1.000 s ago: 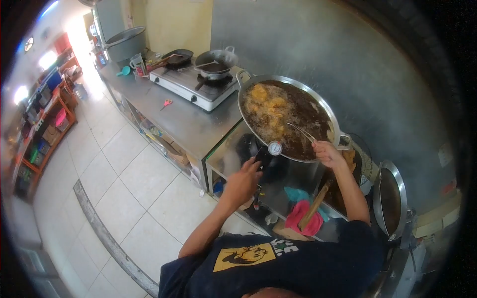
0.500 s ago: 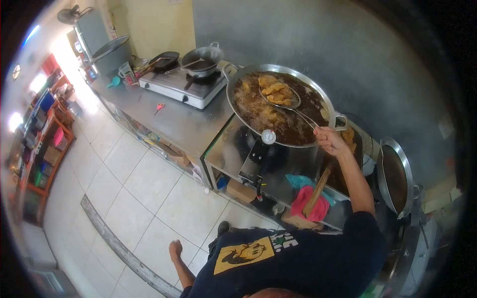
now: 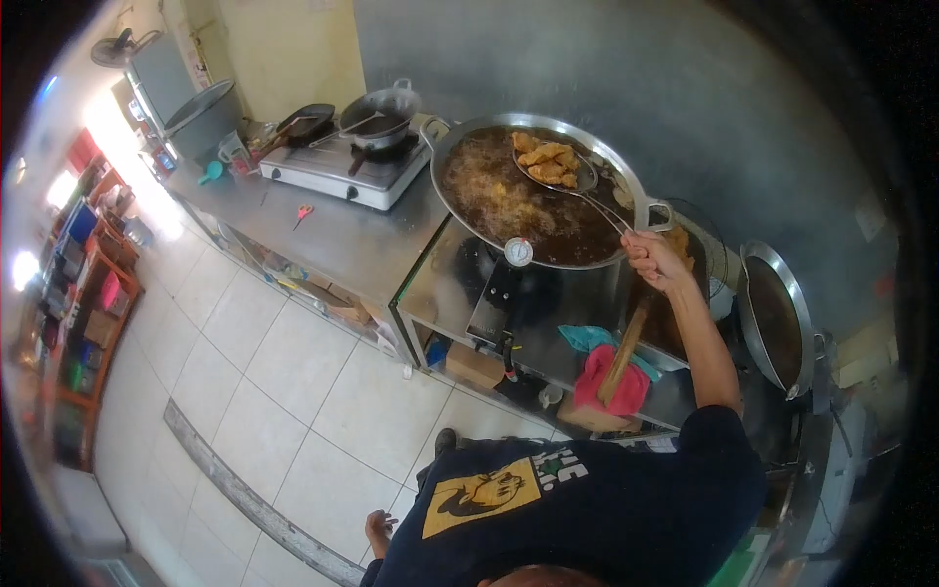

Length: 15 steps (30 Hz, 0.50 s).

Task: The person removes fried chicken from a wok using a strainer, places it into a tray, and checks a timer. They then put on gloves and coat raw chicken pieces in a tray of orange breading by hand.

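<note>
My right hand point(image 3: 653, 259) is closed around the handle of a skimmer point(image 3: 603, 208). Several golden-brown fried pieces point(image 3: 550, 161), which look like chicken, rest in its round bowl above the dark oil. Below it, foamy bubbling oil point(image 3: 504, 201) fills a large two-handled metal pan point(image 3: 636, 174). A dial thermometer point(image 3: 518, 251) is at the pan's near rim. Down by my side, over the floor, hangs my left hand point(image 3: 380, 526), its fingers loosely bent and partly apart, with nothing visible in it.
A white gas stove point(image 3: 337, 168) with pans stands on the left of the steel counter point(image 3: 342, 235), near red scissors point(image 3: 303, 212). Another wok point(image 3: 778, 313) of dark liquid sits at right. A wooden handle point(image 3: 623, 357) juts out over a pink cloth point(image 3: 597, 382).
The skimmer with the fried pieces has risen slightly out of the oil, and the pieces sit more separately in view. My left hand has dropped lower, its fingers loosening. The view has shifted a little.
</note>
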Each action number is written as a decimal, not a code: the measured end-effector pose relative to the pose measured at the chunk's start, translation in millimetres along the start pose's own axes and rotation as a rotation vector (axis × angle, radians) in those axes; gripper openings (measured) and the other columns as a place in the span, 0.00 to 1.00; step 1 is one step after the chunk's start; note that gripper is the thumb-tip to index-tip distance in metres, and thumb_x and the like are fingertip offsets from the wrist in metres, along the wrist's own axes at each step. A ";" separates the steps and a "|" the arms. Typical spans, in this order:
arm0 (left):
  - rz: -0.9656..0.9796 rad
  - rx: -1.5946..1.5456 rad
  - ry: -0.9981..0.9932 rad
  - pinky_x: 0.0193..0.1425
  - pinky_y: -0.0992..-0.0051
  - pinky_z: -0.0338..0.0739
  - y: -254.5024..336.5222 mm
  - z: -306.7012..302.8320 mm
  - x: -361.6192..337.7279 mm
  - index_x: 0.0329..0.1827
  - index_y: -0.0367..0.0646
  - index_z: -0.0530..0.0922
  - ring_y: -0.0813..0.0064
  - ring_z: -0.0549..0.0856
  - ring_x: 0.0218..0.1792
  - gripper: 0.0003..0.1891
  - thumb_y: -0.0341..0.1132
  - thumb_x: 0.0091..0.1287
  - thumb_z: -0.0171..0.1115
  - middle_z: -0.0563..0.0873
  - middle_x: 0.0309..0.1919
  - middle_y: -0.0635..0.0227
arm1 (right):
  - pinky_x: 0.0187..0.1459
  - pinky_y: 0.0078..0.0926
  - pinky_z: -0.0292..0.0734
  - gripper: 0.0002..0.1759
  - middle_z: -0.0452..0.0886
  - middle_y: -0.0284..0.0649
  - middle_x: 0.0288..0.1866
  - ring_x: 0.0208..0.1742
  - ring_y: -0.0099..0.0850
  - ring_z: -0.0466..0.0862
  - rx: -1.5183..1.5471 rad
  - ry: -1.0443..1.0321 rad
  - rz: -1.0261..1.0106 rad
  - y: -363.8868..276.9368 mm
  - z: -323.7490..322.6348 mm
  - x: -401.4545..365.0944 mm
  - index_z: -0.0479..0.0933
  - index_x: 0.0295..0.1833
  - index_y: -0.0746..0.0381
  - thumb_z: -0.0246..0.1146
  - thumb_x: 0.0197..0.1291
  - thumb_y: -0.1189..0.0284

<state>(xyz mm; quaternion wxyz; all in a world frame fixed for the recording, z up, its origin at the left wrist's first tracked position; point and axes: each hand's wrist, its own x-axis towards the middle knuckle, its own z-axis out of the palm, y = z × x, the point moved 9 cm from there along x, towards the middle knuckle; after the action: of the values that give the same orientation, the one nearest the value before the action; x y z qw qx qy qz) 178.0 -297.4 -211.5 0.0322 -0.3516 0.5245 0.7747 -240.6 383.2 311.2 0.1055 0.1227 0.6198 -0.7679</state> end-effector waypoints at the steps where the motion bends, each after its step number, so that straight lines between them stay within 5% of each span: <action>1: -0.020 -0.022 0.015 0.26 0.76 0.71 1.4 -0.9 3.1 0.48 0.39 0.78 0.65 0.87 0.28 0.18 0.47 0.69 0.58 0.85 0.36 0.59 | 0.09 0.10 0.55 0.12 0.66 0.23 0.21 0.13 0.10 0.62 0.002 0.002 -0.001 -1.9 1.0 -2.5 0.71 0.42 0.63 0.57 0.74 0.65; 5: 0.143 0.187 0.049 0.26 0.77 0.69 39.7 9.8 9.8 0.48 0.40 0.78 0.64 0.86 0.27 0.17 0.46 0.67 0.59 0.85 0.37 0.59 | 0.09 0.09 0.55 0.12 0.66 0.23 0.21 0.13 0.10 0.62 0.007 -0.010 -0.030 -6.6 1.6 -4.1 0.72 0.42 0.63 0.58 0.73 0.65; 8: 0.281 0.368 -0.051 0.49 0.66 0.82 63.5 22.7 9.9 0.43 0.37 0.84 0.66 0.86 0.48 0.14 0.40 0.65 0.68 0.87 0.41 0.59 | 0.10 0.09 0.56 0.12 0.67 0.24 0.21 0.12 0.10 0.62 0.011 -0.018 -0.055 -9.3 6.0 -7.6 0.73 0.42 0.63 0.59 0.73 0.65; 10: 0.136 0.023 -0.028 0.51 0.67 0.81 40.3 8.3 25.0 0.45 0.37 0.83 0.65 0.85 0.49 0.16 0.43 0.66 0.67 0.86 0.42 0.59 | 0.10 0.10 0.56 0.12 0.67 0.24 0.21 0.12 0.10 0.62 0.015 -0.019 -0.071 -11.7 7.8 -9.0 0.73 0.42 0.64 0.59 0.73 0.65; 11: 0.138 0.022 -0.030 0.51 0.67 0.81 29.6 3.3 33.4 0.45 0.37 0.83 0.65 0.85 0.49 0.16 0.43 0.66 0.67 0.86 0.42 0.59 | 0.09 0.10 0.56 0.12 0.67 0.24 0.21 0.12 0.10 0.62 0.018 -0.017 -0.062 -10.7 6.4 -8.6 0.73 0.42 0.64 0.59 0.73 0.65; 13: -0.022 0.069 0.118 0.30 0.77 0.69 7.8 -11.0 42.3 0.49 0.41 0.78 0.68 0.86 0.31 0.16 0.44 0.67 0.62 0.85 0.38 0.61 | 0.09 0.10 0.56 0.12 0.67 0.23 0.21 0.12 0.10 0.62 0.023 -0.014 -0.056 -9.8 7.3 -9.7 0.73 0.42 0.64 0.59 0.73 0.65; 14: -0.019 0.070 0.116 0.30 0.77 0.69 4.8 -16.4 40.7 0.49 0.41 0.78 0.68 0.86 0.31 0.16 0.44 0.67 0.62 0.85 0.38 0.61 | 0.09 0.10 0.56 0.12 0.67 0.23 0.20 0.12 0.10 0.62 0.016 0.001 -0.055 -9.4 7.3 -10.9 0.73 0.42 0.64 0.59 0.73 0.65; 15: 0.160 0.197 0.049 0.29 0.77 0.68 31.3 -3.8 23.4 0.49 0.40 0.78 0.68 0.86 0.31 0.17 0.45 0.67 0.62 0.85 0.37 0.61 | 0.09 0.10 0.55 0.12 0.67 0.23 0.20 0.12 0.10 0.62 0.009 0.016 -0.054 -9.7 7.4 -11.8 0.73 0.42 0.63 0.59 0.73 0.65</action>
<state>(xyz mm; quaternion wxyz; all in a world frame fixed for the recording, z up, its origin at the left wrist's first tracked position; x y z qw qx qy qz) 149.3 -322.1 -201.1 -0.0081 -0.3225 0.6250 0.7108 -232.9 378.1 325.4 0.0792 0.1122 0.6203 -0.7723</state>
